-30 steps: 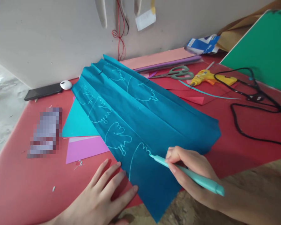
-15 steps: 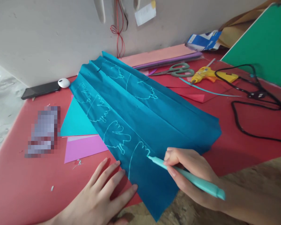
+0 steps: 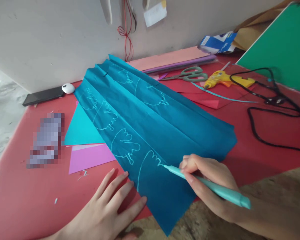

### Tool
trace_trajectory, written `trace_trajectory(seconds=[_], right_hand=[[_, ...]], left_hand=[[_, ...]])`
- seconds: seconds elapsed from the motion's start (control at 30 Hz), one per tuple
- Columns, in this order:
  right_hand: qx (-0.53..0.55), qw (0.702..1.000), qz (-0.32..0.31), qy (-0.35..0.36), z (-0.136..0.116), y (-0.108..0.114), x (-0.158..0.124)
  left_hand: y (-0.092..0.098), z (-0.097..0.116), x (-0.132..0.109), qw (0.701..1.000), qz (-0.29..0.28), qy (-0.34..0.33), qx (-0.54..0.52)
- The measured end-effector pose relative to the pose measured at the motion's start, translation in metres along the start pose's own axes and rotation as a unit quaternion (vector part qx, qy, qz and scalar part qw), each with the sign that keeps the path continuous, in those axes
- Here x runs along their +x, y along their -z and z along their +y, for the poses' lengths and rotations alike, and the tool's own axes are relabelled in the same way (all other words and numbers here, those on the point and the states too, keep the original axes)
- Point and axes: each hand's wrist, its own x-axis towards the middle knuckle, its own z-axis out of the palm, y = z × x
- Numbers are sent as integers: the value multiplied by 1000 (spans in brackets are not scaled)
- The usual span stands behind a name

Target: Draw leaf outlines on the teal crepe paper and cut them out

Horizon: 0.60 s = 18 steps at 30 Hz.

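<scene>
A creased sheet of blue paper [image 3: 150,123] lies slantwise over the red table, its near corner sticking out past the edge. Several pale scalloped outlines are drawn on it. My right hand [image 3: 210,180] pinches a light turquoise pen [image 3: 215,188], whose tip touches the paper at the end of a half-drawn outline [image 3: 150,166]. With fingers spread, my left hand [image 3: 110,206] rests flat at the paper's left edge, fingertips touching it. Turquoise paper [image 3: 82,128] and purple paper [image 3: 90,158] peek out from under the blue sheet.
Behind the sheet lie scissors [image 3: 192,74], a yellow glue gun [image 3: 227,80] with a black cord [image 3: 255,133], and pink paper [image 3: 170,58] by the wall. At left are a black phone [image 3: 43,96], a white oval object [image 3: 68,88] and a blurred-out item [image 3: 47,140]. A green board [image 3: 280,50] leans at right.
My right hand has moved slightly right with the pen, and the pale line has grown by a short curve. My left hand and the paper stay in nearly the same place.
</scene>
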Motion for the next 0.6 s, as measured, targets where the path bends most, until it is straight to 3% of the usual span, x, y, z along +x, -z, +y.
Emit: trace_trajectory(seconds=[0.2, 0.6], right_hand=[[8, 1000, -12, 4, 0, 0, -1], [14, 999, -21, 24, 2, -3, 1]], left_hand=[[2, 1, 2, 1000, 7, -4, 5], [8, 2, -3, 997, -39, -13, 58]])
